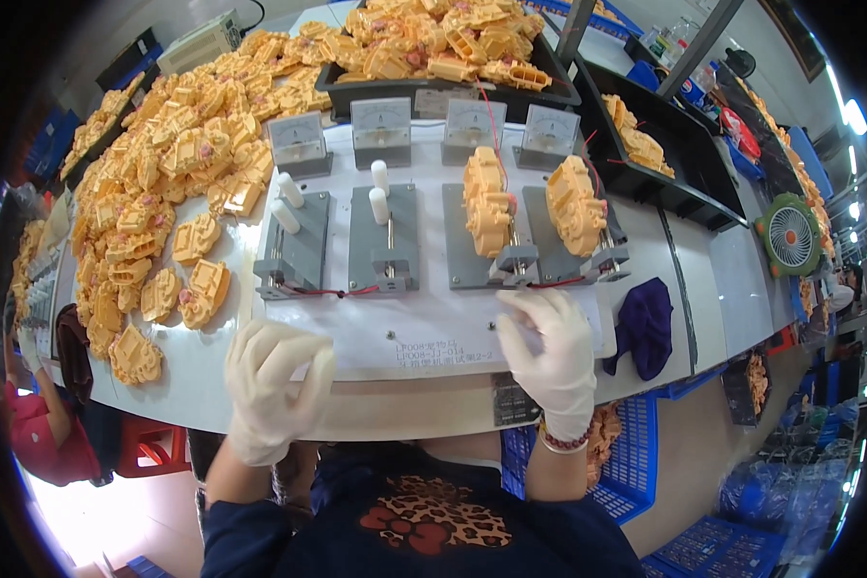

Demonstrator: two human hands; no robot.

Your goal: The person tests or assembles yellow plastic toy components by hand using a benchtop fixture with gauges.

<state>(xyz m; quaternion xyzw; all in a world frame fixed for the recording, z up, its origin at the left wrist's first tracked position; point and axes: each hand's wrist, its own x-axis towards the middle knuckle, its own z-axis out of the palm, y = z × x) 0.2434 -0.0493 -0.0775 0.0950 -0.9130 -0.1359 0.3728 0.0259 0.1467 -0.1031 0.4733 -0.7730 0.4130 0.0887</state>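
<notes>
My left hand [279,393], in a white glove, hovers by the board's front left corner. Its fingers curl loosely with the thumb apart, and nothing shows in it. Also gloved in white, my right hand [552,358] is over the board's front right, near a grey test fixture [462,277]. Its thumb and forefinger are apart and it holds nothing visible. One pale orange plastic gearbox housing [488,202] sits on that fixture; another housing [576,205] sits on the fixture to its right. The left fixture [303,260] and its neighbour [361,236] show bare white pegs.
Several analog meters [380,125] stand behind the fixtures. Loose orange housings [154,193] heap up at left; more fill a black tray [433,99] at the back. Another black tray [689,197], a purple cloth [643,328] and a small green fan [790,234] are at right.
</notes>
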